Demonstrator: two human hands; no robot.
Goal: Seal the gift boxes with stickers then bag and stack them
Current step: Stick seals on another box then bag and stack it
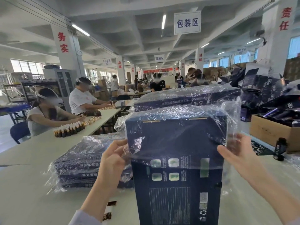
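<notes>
Far off on the left, two seated workers (47, 111) sit along a long pale table (32, 159) with rows of small brown bottles (69, 129) in front of them. Nearer me on the same surface lies a stack of bagged boxes (81, 161) – dark blue, flat, each wrapped in crinkled clear film. Just below it, near the bottom edge of my view, is a short strip of dark labels (109, 210); I cannot read them.

My left hand (113, 158) is clenched on the open rim of the plastic bag (233, 111), thumb and fingers pinching the film at the left edge of the gift box (177, 184). That box stands upright in the middle of my view, held up between my two hands, its printed face towards me. The bag covers its upper part, and the lower part is bare. Behind it, a second bagged box (186, 98) lies flat and higher up.

My right hand (238, 151) grasps the bag's rim on the other side – thumb in front against the box's right edge, fingers showing through the film behind.

Further right, a small dark bottle (280, 149) stands on the table just beside a brown cardboard carton (269, 132) filled with dark items. Beyond that rises a loose heap of dark boxes (263, 88).
</notes>
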